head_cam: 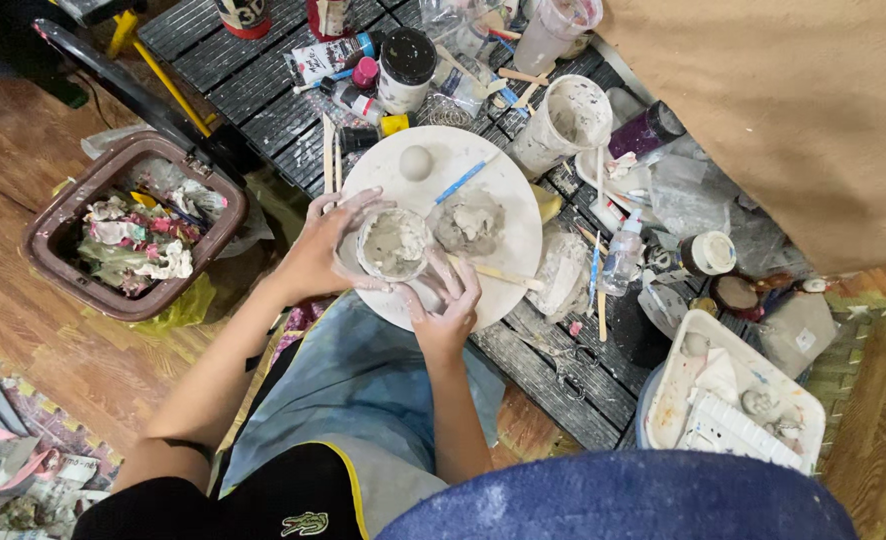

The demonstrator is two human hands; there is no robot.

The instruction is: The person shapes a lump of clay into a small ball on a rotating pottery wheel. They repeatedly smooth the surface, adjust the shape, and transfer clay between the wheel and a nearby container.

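Blue apron nearest; left hand and right hand cup soft clay bowl, wet, fragile; clay lump beside grip.

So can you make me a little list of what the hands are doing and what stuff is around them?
left hand: cups the side of a small clay bowl
right hand: grips the bowl's near edge
under the bowl: round white board
on the board: clay lump, small clay ball, blue-handled tool
left of the board: brown bin of scraps
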